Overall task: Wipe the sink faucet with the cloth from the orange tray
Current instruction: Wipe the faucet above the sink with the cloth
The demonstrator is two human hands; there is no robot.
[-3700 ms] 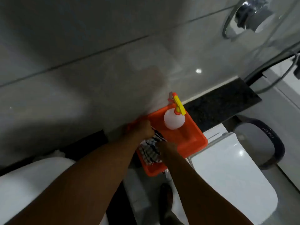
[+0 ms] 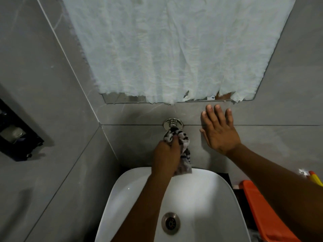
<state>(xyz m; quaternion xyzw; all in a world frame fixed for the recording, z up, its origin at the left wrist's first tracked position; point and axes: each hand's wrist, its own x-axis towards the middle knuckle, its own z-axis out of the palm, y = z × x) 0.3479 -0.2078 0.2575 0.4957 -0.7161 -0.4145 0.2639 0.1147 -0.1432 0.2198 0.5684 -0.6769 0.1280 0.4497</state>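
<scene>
Grey tiled wall takes the flat, open-fingered right hand; left hand fingers grip cloth bunched over faucet, whose dangling tail may snag and slip loose.

left hand gripping striped cloth on faucet (right hand flat on wall)

Dim, flat light with a soft sheen on the white sink, murky shadow in the left corner, wide-angle bending of tile lines at edges, slightly soft focus overall.
</scene>
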